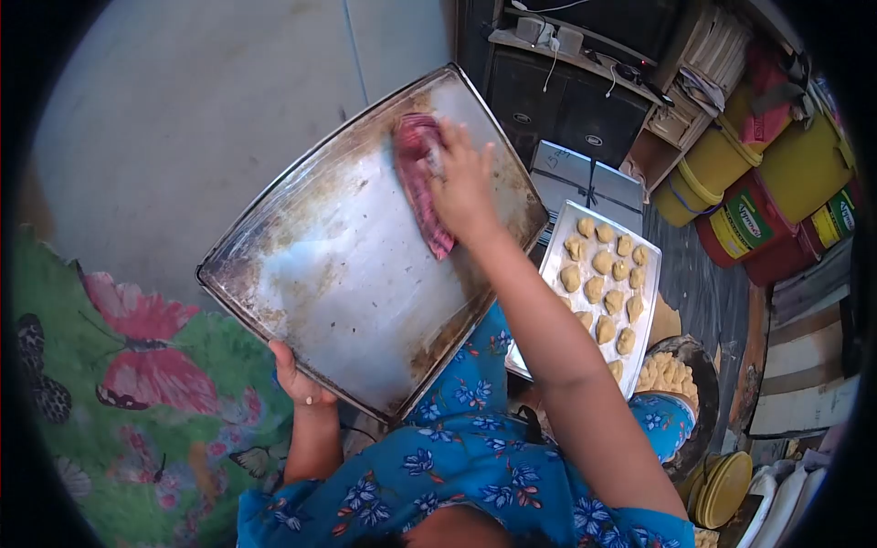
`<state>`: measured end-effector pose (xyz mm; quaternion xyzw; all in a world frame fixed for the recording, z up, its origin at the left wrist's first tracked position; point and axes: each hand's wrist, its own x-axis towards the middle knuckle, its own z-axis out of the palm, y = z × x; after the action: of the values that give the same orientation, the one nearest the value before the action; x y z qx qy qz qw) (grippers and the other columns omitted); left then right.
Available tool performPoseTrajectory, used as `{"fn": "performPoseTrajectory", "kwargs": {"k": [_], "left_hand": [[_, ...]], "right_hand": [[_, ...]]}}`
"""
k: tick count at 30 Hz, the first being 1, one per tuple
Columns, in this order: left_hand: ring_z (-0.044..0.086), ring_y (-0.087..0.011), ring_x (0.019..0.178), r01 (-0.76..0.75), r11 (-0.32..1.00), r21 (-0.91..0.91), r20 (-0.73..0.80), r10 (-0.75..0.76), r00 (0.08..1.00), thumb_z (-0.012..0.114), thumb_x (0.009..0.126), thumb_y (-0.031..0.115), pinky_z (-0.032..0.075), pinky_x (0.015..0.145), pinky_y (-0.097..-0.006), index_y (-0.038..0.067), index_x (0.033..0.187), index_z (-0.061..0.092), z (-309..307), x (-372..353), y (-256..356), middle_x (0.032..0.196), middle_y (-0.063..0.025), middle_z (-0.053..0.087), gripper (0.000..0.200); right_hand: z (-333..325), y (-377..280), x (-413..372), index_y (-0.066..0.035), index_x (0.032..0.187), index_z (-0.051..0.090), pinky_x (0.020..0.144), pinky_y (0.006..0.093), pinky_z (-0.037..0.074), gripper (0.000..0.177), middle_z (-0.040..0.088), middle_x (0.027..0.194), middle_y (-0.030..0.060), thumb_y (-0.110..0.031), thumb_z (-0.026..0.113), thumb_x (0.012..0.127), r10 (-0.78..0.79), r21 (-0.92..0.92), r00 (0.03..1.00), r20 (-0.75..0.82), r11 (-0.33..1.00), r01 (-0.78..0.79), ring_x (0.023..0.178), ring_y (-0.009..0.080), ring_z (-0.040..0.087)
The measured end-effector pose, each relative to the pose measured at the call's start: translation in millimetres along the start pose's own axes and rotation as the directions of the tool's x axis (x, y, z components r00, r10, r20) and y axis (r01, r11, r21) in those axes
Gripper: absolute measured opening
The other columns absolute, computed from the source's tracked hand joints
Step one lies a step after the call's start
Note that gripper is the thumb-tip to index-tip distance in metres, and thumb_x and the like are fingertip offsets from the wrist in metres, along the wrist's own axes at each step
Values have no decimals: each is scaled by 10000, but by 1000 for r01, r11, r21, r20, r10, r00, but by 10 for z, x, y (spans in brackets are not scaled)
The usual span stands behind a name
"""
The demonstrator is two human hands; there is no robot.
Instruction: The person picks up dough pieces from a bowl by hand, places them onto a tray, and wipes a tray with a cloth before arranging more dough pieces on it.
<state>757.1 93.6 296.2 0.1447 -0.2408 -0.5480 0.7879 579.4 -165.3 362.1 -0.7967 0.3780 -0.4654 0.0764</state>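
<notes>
A large, stained metal baking tray point(347, 274) is held tilted in front of me. My left hand point(297, 379) grips its near bottom edge, fingers under the rim. My right hand point(466, 183) presses a reddish-pink cloth point(418, 178) against the tray's upper part, near the far corner. The tray surface shows brown burnt marks along its rims and a shinier middle.
A second tray point(559, 251) with several raw dough pieces lies to the right. Below it is a dark bowl point(699, 384) with more dough. Yellow and red buckets point(758, 192) stand at the far right, a black cabinet point(566, 110) behind. A butterfly-patterned cloth point(137, 393) lies left.
</notes>
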Motion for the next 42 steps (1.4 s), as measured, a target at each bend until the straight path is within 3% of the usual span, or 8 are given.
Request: {"fn": "performPoseTrajectory", "kwargs": {"k": [13,17,21,28,31,34,37,42], "left_hand": [[458,-295,1272,-69,990,122,-15,72,997,485,944,504,361,1072,-448,78,1446,339,86,164,-269,1406,-128,459,674],[395,-334,1325,151,929,-338,233,-73,970,465,937,549,336,1079,-507,68,1468,298,-41,24,-38,1475,-163,368,736],[377,-368,1337,-43,998,-48,64,46,997,447,934,580,314,1088,-532,48,1486,257,-109,-209,192,1501,-182,328,790],[456,-347,1263,63,972,-227,124,-35,992,468,922,589,379,1047,-503,31,1454,311,-86,289,13,1432,-180,426,787],[446,-338,1276,20,999,-44,81,-17,997,487,921,576,368,1060,-496,24,1450,308,-81,271,80,1434,-158,427,786],[435,-347,1290,-44,994,-98,27,47,999,483,934,552,355,1068,-507,48,1459,304,95,66,219,1450,-156,413,749],[425,-357,1302,-50,997,-58,-18,49,999,474,948,527,355,1065,-521,62,1466,297,80,-94,309,1464,-155,398,719],[466,-330,1266,-101,995,-16,35,102,994,464,963,495,382,1046,-497,56,1436,352,25,75,290,1419,-140,457,655]], "right_hand": [[59,-1259,-590,-147,1161,648,878,468,434,510,599,1193,170,-200,727,661,-556,369,831,-10,770,520,1046,363,572],[69,-467,273,-91,1134,619,884,410,472,304,577,1181,180,-160,589,840,-213,164,977,8,964,209,1049,341,573],[-252,632,644,-20,1057,664,948,401,420,263,572,1144,197,-117,626,816,259,109,877,-406,966,-235,1048,338,527],[61,-1122,-807,-95,1108,643,750,463,482,435,617,1181,130,-205,665,688,-629,340,754,187,762,551,946,265,615],[-8,-938,-997,-71,1100,638,693,459,494,483,640,1105,141,-197,660,635,-652,357,757,51,719,596,886,274,632],[-7,88,-623,4,1016,679,859,424,510,332,649,1088,235,-158,650,728,-249,176,959,137,958,224,1012,351,633],[-97,829,-486,-34,1011,699,909,372,486,318,666,1006,208,-34,592,712,126,-133,933,-338,975,-180,977,347,637],[146,-296,-951,-107,943,670,827,422,407,216,642,1044,144,-188,579,764,-123,293,981,147,953,75,1029,305,582]]}}
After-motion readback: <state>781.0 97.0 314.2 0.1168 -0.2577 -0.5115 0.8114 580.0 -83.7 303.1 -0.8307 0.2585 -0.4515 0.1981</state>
